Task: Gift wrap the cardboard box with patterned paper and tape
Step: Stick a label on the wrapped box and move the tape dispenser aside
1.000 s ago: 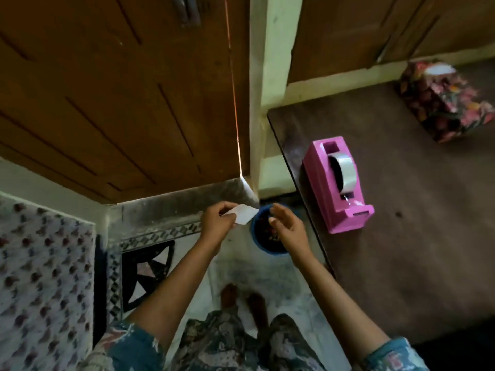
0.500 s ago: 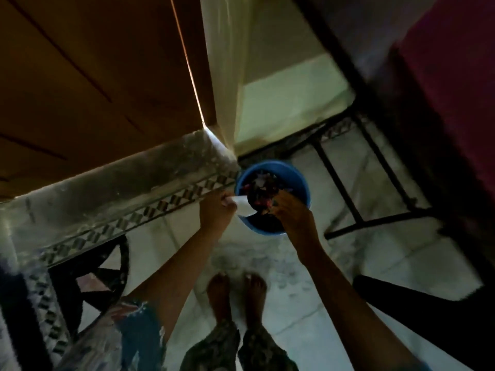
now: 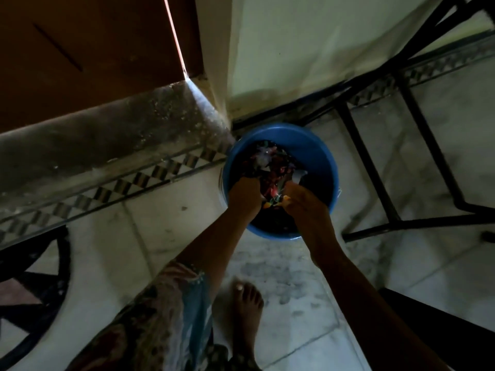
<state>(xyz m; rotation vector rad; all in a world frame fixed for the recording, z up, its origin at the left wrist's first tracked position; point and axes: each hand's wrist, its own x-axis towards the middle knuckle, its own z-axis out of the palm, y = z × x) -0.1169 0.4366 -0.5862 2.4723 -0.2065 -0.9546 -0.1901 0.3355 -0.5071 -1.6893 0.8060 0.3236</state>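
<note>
Patterned paper scraps (image 3: 267,167) lie in a blue bucket (image 3: 320,156) on the tiled floor (image 3: 174,236). The left hand (image 3: 245,194) and right hand (image 3: 304,203) reach into them. Their fingers are buried, so any grasp cannot be told.

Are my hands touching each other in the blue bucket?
Apart. The head view shows colourful paper scraps between the left hand and right hand.

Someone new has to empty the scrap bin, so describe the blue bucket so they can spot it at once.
Find the corner where the brown wooden door meets the pale wall. On the floor tiles at its foot, just left of the black metal frame, sits the blue bucket. It is the only round, blue thing there, and it holds colourful scraps.
</note>
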